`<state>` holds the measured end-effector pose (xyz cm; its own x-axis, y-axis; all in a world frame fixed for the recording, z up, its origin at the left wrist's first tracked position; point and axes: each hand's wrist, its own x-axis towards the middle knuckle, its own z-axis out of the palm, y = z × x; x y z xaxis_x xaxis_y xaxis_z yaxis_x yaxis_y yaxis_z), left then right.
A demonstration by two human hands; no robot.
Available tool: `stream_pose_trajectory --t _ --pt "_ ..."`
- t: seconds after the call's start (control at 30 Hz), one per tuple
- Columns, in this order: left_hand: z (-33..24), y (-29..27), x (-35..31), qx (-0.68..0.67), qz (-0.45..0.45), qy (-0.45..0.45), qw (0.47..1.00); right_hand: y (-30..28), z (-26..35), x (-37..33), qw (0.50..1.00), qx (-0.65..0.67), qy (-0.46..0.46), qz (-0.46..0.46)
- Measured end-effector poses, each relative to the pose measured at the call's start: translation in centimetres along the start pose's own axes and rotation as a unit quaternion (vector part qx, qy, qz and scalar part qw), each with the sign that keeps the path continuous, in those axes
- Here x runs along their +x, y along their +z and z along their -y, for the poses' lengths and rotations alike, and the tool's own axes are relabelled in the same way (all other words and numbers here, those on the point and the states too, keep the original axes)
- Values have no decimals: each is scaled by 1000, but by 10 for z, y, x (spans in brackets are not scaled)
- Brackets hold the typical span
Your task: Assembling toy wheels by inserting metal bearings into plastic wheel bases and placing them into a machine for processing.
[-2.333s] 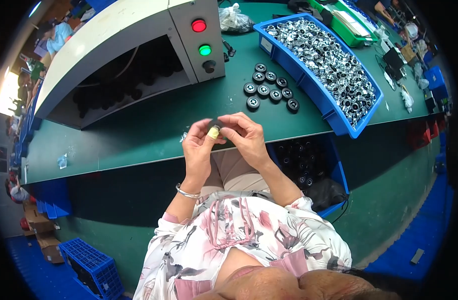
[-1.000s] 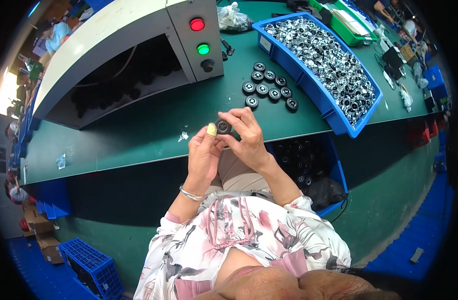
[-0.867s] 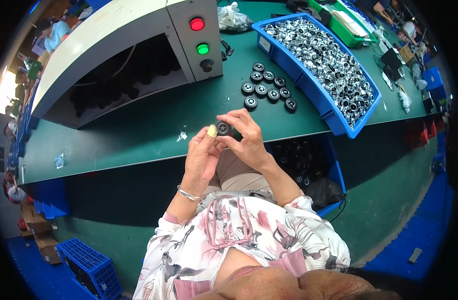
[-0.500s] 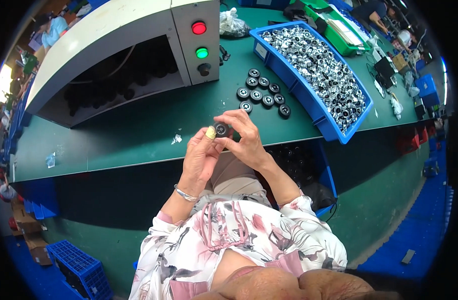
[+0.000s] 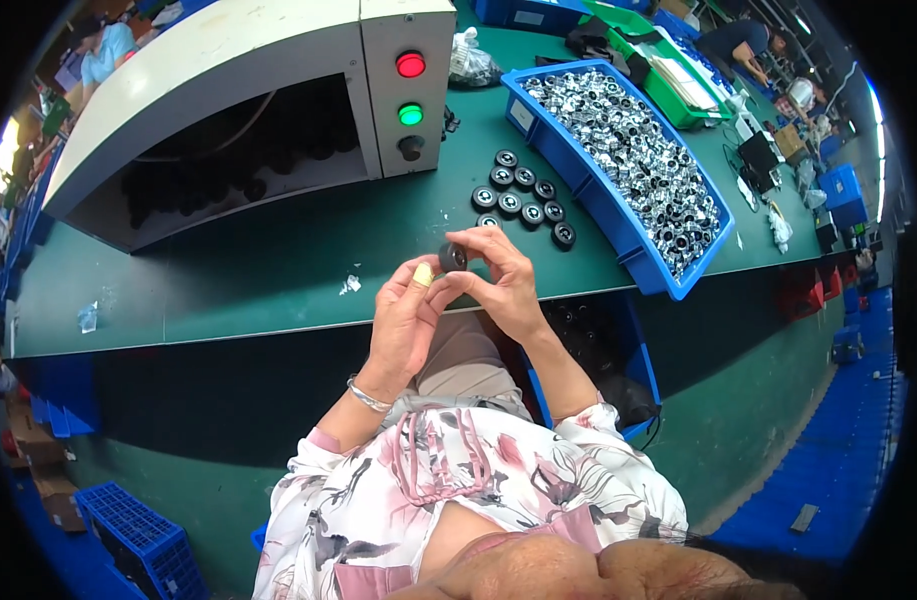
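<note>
Over the counter's [image 5: 238, 270] edge, right hand [image 5: 505, 286] pinches a wheel [image 5: 453, 258], curled left hand's [image 5: 403, 315] grip unclear; silvery parts [image 5: 628, 150] fill a bin [image 5: 614, 222].

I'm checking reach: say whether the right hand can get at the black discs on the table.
Probably yes: the discs lie just beyond the right hand with nothing between, though it holds another disc.

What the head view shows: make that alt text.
A person's right hand holds a small black wheel, the left hand at its left, at a green tabletop's near edge. Beyond lie more black wheels, a blue bin of shiny parts and a pale machine with red and green lights.
</note>
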<state>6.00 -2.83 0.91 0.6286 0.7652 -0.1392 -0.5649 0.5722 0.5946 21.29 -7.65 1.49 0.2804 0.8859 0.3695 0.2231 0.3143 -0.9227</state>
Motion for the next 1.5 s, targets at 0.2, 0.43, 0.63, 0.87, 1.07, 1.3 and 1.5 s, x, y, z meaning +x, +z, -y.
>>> stream_pose_trajectory --t 0.2,0.43,0.63,0.87,1.07,1.3,1.5 --pt "2 2 2 56 1 32 998 1 -7 -5 991 131 16 2" --pt "4 1 9 177 -10 122 977 -1 -5 -7 999 11 -7 31" --pt "-9 4 7 500 19 320 805 -12 -8 -4 992 122 10 37" --pt "-17 -4 5 543 55 400 737 -4 -10 -16 984 172 37 14" --pt "-21 -8 1 530 92 356 764 -1 0 -16 994 21 -106 4" --pt "-17 -11 -2 538 65 338 769 4 13 -9 985 -90 -148 -9" --pt "-15 -11 -6 544 69 339 764 1 5 -11 967 -107 -229 -21"
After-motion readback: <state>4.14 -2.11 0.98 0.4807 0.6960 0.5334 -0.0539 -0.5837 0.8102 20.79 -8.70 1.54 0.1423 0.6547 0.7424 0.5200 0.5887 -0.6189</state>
